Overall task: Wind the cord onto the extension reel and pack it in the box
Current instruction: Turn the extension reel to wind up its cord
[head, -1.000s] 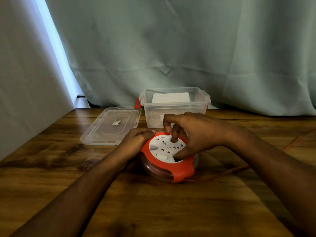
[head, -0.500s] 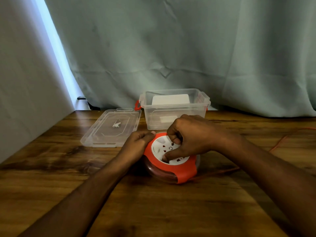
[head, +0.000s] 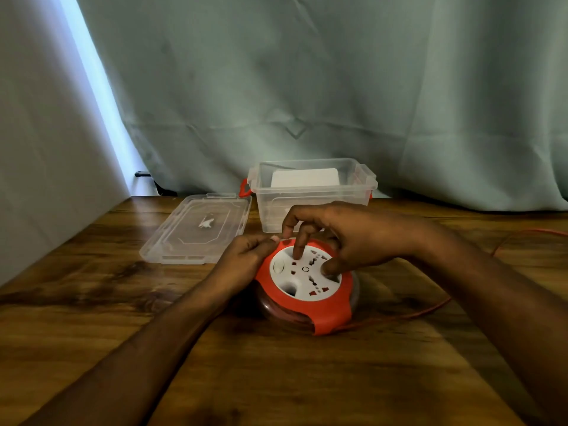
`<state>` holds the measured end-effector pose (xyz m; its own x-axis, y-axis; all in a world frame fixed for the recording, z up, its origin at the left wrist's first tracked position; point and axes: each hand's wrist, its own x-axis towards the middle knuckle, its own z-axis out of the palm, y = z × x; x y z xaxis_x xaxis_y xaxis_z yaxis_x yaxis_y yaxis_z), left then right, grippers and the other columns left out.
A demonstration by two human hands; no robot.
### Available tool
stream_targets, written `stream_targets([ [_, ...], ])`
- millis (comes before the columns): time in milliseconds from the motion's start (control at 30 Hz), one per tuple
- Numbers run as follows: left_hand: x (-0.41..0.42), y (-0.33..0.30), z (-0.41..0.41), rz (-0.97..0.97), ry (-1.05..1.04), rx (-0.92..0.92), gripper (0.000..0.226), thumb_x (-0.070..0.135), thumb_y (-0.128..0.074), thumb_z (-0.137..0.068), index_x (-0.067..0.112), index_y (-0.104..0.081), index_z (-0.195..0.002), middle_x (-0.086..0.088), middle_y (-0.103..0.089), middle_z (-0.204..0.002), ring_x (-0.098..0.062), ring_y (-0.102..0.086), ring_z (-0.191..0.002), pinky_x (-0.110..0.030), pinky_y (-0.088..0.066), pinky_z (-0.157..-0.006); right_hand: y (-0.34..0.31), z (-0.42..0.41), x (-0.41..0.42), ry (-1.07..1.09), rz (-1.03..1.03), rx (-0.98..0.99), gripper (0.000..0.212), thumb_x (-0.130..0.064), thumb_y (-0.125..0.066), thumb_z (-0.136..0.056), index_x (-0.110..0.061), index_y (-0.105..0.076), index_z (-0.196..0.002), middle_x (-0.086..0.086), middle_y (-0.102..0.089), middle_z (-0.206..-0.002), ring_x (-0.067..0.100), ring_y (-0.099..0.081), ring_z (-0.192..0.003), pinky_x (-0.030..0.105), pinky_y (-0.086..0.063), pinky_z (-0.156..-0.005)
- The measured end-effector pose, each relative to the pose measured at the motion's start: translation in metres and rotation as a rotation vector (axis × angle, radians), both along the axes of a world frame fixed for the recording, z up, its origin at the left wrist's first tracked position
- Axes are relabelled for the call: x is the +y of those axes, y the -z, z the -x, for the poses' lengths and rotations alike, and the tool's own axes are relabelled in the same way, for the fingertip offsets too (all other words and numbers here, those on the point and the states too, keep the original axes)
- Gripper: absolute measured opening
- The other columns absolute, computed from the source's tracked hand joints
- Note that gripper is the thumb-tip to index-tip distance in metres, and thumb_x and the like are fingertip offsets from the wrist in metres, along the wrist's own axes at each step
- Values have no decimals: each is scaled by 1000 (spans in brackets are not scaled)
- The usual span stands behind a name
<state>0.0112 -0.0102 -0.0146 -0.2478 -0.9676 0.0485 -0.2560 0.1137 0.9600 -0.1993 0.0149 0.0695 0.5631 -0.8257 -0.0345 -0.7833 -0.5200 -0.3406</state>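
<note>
Dim, soft scene; daylight enters through the curtain (head: 307, 87) gap at left.

Wooden table (head: 92, 302), dark-grained, filled the near scene. Pale green curtain (head: 307, 87) hung across the far side. White wall (head: 37, 149) stood left. Small black object (head: 143, 173), unclear, lay at the curtain's foot.

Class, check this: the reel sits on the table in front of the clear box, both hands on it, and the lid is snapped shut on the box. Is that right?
Not quite. In the head view the lid lies flat on the table, left of the open box. The rest holds: the reel sits in front of the box, with the left hand and right hand on it.
</note>
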Motion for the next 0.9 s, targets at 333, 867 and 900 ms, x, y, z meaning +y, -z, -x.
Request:
stream_targets([
  [333,4,1,0,54,-19,25,30,30,-50,-105,17,-76,-116,-7,-81,-100,-24,-79,-90,-40,-63,-84,4,4,0,-16,-78,21,85,-11,-85,-81,-43,-37,-143,-22,-65,-135,-14,-61,-65,8,-47,-54],
  [867,-3,6,1,102,-70,65,29,24,-55,-103,20,-71,-127,-1,-77,-113,-18,-76,-98,-34,-62,-86,7,-9,9,33,133,169,43,-58,-86,-72,-30,-55,-82,-17,-61,-83,6,-62,-83,19,-43,-56],
  [900,-3,6,1,104,-67,64,28,24,-55,-103,20,-71,-127,-1,-77,-113,-18,-76,-97,-33,-62,-85,8,-10,8,41,144,176,43,-60,-84,-72,-28,-56,-79,-15,-64,-82,7,-65,-82,18,-43,-55],
])
